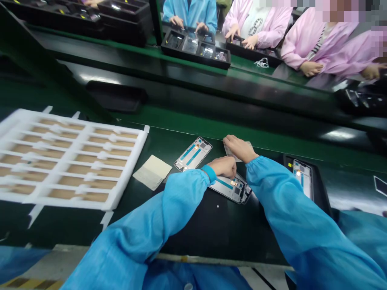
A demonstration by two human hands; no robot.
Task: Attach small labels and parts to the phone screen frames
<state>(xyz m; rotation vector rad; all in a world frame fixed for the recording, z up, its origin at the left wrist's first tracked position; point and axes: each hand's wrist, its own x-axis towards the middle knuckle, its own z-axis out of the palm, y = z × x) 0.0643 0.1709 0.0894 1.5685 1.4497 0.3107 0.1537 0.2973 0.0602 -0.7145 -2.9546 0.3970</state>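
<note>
My left hand (224, 166), with a blue band at the wrist, is closed over a phone frame (224, 186) that lies on the dark table; whatever its fingertips hold is hidden. Just beyond it, my right hand (240, 148) has its fingers bent over a white striped sheet (230, 154), gripping near its far edge. The phone frame's right end overlaps another phone part. A second phone frame (193, 154) with two blue strips lies flat to the left of my hands. Beside that rests a cream paper pad (152, 172).
At left lies a white foam tray (122, 183) with brown-bottomed slots. A black tray (319, 181) at right holds a phone frame (303, 179). One small round piece (217, 206) sits near the front. Across the line, several people handle black trays (196, 56).
</note>
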